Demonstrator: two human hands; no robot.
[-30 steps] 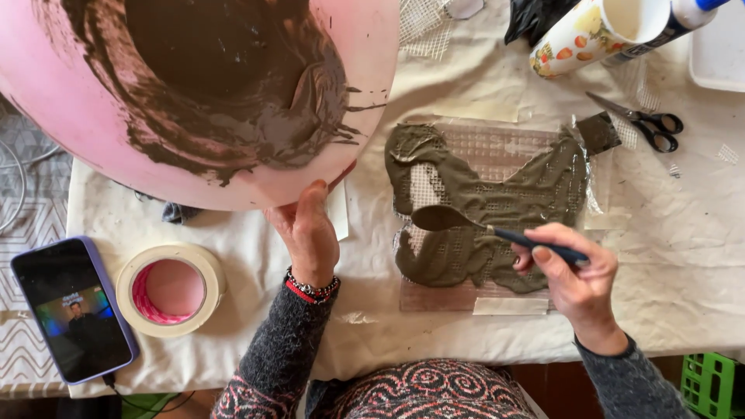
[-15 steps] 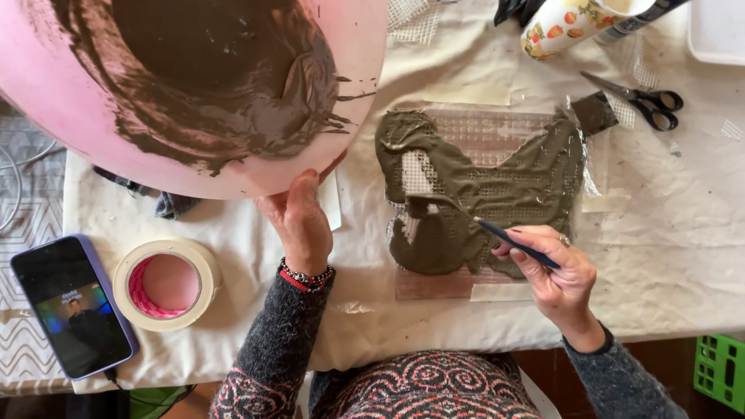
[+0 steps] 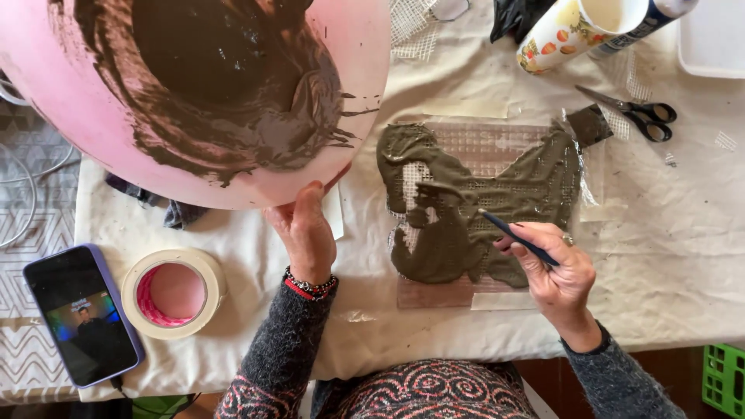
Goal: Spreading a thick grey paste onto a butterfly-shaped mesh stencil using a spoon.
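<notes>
My left hand (image 3: 305, 229) presses against the lower rim of a big pink balloon (image 3: 93, 116) smeared on top with dark brown-grey paste (image 3: 225, 77). My right hand (image 3: 552, 271) grips a thin dark tool handle (image 3: 518, 237), its tip resting on a white mesh sheet (image 3: 485, 143). Olive-grey paste (image 3: 442, 248) covers much of that mesh, which lies on clear plastic on the white cloth. The tool's working end is hidden against the paste.
A roll of masking tape (image 3: 172, 293) and a phone with a lit screen (image 3: 81, 314) lie at the lower left. Black scissors (image 3: 638, 116), a fruit-patterned cup (image 3: 578, 27) and a white tray (image 3: 710, 39) sit at the far right. A green crate (image 3: 723, 380) shows below the table's edge.
My right hand has shifted right and down, and the tool now points up-left at a flatter angle. The spoon-like end seen earlier is no longer visible. My left hand stays on the balloon.
</notes>
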